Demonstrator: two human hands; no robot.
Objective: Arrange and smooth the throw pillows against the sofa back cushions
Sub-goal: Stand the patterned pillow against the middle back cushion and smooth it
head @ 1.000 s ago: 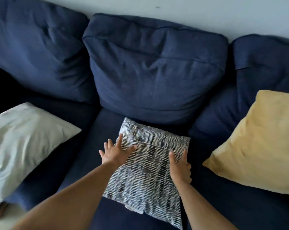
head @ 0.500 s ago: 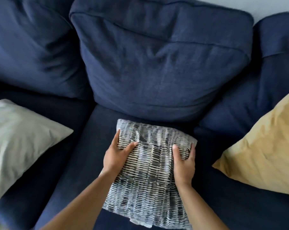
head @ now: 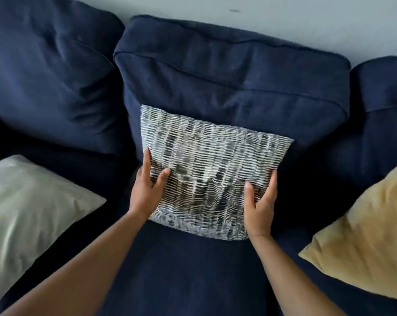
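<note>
I see both arms reaching up from the bottom of the frame. My left hand [head: 148, 188] and right hand [head: 260, 205] clasp the patterned pillow [head: 212, 169] by its side edges, thumbs on its front, fingers wrapped behind. It stands at centre frame, propped against the middle back cushion [head: 234, 76], between the hands.

Throw pillows against back cushions

Patterned grey-white pillow [head: 213, 169] stands propped on centre navy back cushion [head: 234, 71]; pale grey pillow [head: 29, 210] at 9 o'clock, yellow pillow [head: 366, 242] at 3 o'clock, both lying tilted.
</note>
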